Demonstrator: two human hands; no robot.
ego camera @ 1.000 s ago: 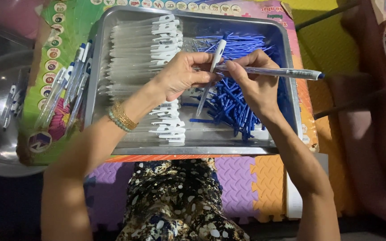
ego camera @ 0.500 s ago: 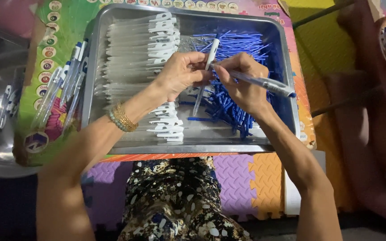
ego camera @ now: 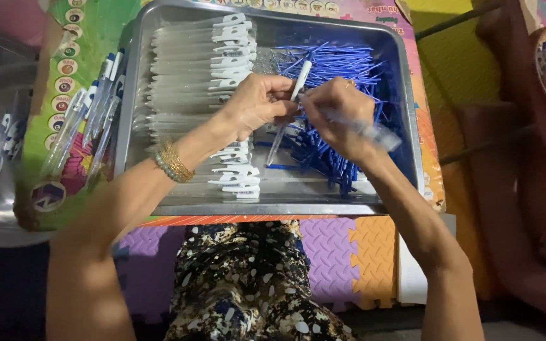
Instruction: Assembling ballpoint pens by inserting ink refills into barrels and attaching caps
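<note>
Since half a second ago, both hands have drawn closer together over the metal tray (ego camera: 273, 201). Left hand (ego camera: 257, 104) pinches a clear pen barrel (ego camera: 285, 117) with a white cap, tilted upright above the blue refills (ego camera: 333, 76). Right hand (ego camera: 336, 117) has its grip closed on a blurred clear pen part (ego camera: 374, 134). Rows of clear barrels (ego camera: 203, 63) fill the tray's left side.
</note>
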